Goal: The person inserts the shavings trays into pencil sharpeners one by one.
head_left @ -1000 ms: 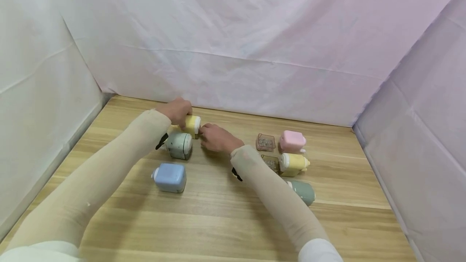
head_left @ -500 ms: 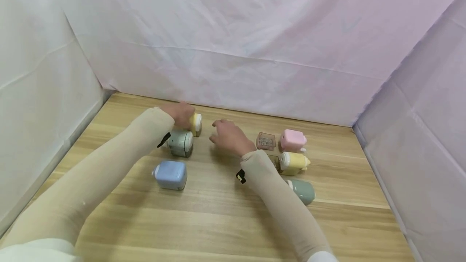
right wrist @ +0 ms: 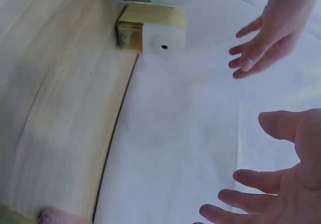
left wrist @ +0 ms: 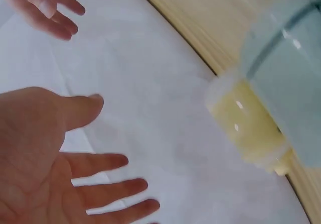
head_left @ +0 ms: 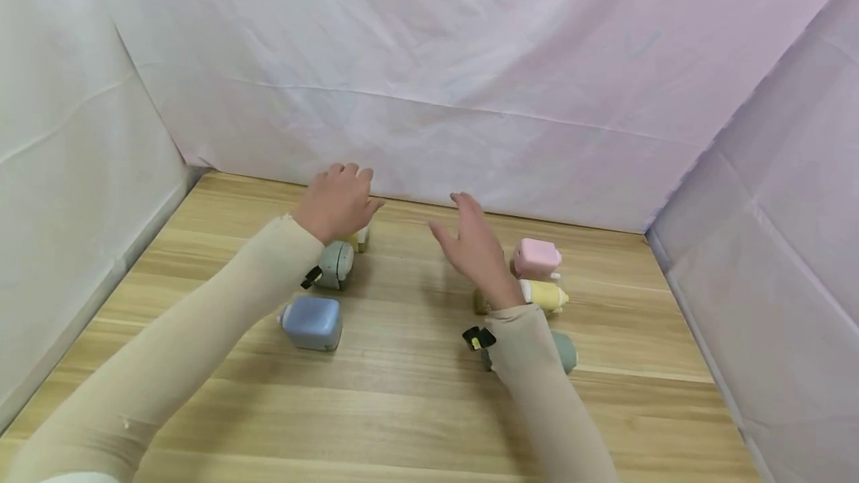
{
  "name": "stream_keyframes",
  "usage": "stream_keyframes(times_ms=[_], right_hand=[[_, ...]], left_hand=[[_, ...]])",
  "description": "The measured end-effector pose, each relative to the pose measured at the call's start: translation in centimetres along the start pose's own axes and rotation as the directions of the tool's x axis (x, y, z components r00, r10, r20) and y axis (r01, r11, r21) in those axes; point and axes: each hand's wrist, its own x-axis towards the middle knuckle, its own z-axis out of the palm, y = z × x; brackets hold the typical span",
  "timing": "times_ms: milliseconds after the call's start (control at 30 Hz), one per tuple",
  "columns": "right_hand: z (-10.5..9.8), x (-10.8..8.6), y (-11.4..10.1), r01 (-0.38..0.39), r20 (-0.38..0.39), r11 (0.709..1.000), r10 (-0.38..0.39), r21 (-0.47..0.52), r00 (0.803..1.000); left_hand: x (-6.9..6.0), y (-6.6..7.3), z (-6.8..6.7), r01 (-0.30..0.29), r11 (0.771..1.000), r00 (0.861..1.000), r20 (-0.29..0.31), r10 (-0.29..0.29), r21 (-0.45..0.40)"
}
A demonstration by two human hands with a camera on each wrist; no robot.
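Observation:
My left hand [head_left: 337, 202] is raised above the left yellow sharpener-like block [head_left: 363, 239], fingers spread and holding nothing; in the left wrist view its palm [left wrist: 30, 174] shows empty. That yellow block [left wrist: 246, 118] stands beside a grey-green one [left wrist: 291, 78]. My right hand [head_left: 475, 246] hovers left of the pink block [head_left: 536, 258], its fingers extended and nothing in them. It partly hides the right yellow block [head_left: 545, 295] and the small transparent containers. In the right wrist view the left yellow block [right wrist: 150, 29] has a white face with a dark hole.
A blue block [head_left: 312, 323] lies on the wooden table [head_left: 403, 408], nearer than the left grey-green one [head_left: 335, 265]. On the right, a dark green block [head_left: 564, 351] is partly under my sleeve. Pale cloth walls [head_left: 429, 58] enclose the back and both sides.
My left hand has let go of the left yellow block and risen. My right hand has moved right and up, away from that block, its fingers now more extended.

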Motion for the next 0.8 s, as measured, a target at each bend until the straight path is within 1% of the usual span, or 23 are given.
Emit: stream_keyframes(times_ms=[67, 100, 133, 200, 267, 367, 400, 500, 600, 667, 733, 767, 800], right_hand=[[-0.5, -0.8, 0.4, -0.010, -0.012, 1.000, 0.011, 0.027, 1.000], [-0.6, -1.2, 0.6, -0.018, -0.016, 0.999, 0.019, 0.040, 1.000], [-0.8, -1.5, 0.9, -0.022, -0.019, 0.999, 0.023, 0.041, 1.000], [-1.0, -2.0, 1.3, -0.031, -0.023, 0.999, 0.032, 0.036, 0.999], [-1.1, -2.5, 1.8, -0.031, -0.025, 0.999, 0.032, 0.018, 0.999], [-1.1, -3.2, 2.7, -0.006, -0.018, 0.999, 0.006, -0.036, 1.000], [-1.1, -3.4, 2.9, 0.005, -0.017, 0.998, -0.006, -0.057, 1.000], [-0.8, -4.2, 3.6, 0.028, 0.002, 0.994, -0.028, -0.110, 1.000], [-0.5, -5.1, 4.2, 0.041, 0.029, 0.992, -0.038, -0.121, 0.999], [-0.4, -5.5, 4.6, 0.043, 0.046, 0.992, -0.038, -0.116, 0.998], [-0.4, -6.1, 5.0, 0.043, 0.055, 0.993, -0.038, -0.106, 0.998], [-0.5, -6.4, 5.3, 0.037, 0.059, 0.994, -0.032, -0.099, 0.998], [-0.6, -6.7, 5.5, 0.037, 0.060, 0.995, -0.031, -0.094, 0.998]], left_hand=[[-0.8, 0.7, 0.4, -0.003, 1.000, 0.996, -0.092, 0.004, 0.020], [-1.2, 1.1, 0.7, -0.006, 0.999, 0.990, -0.142, 0.011, 0.036], [-1.5, 1.5, 1.1, -0.010, 0.998, 0.982, -0.190, 0.021, 0.055], [-2.1, 2.2, 1.8, -0.016, 0.996, 0.958, -0.283, 0.041, 0.091], [-2.5, 2.8, 2.4, -0.018, 0.995, 0.937, -0.345, 0.051, 0.097], [-3.1, 3.5, 3.1, -0.020, 0.998, 0.924, -0.381, 0.040, 0.054], [-3.2, 3.7, 3.3, -0.021, 0.999, 0.923, -0.382, 0.031, 0.031], [-3.5, 4.2, 4.0, -0.029, 1.000, 0.916, -0.401, 0.024, -0.005], [-3.8, 4.9, 4.6, -0.035, 0.999, 0.906, -0.423, 0.025, -0.015], [-4.0, 5.6, 5.2, -0.036, 0.999, 0.893, -0.450, 0.028, -0.010], [-4.2, 6.3, 5.7, -0.035, 0.999, 0.884, -0.466, 0.027, -0.008], [-4.3, 6.7, 6.0, -0.035, 0.999, 0.881, -0.472, 0.027, -0.008], [-4.3, 7.1, 6.3, -0.035, 0.999, 0.881, -0.473, 0.025, -0.011]])
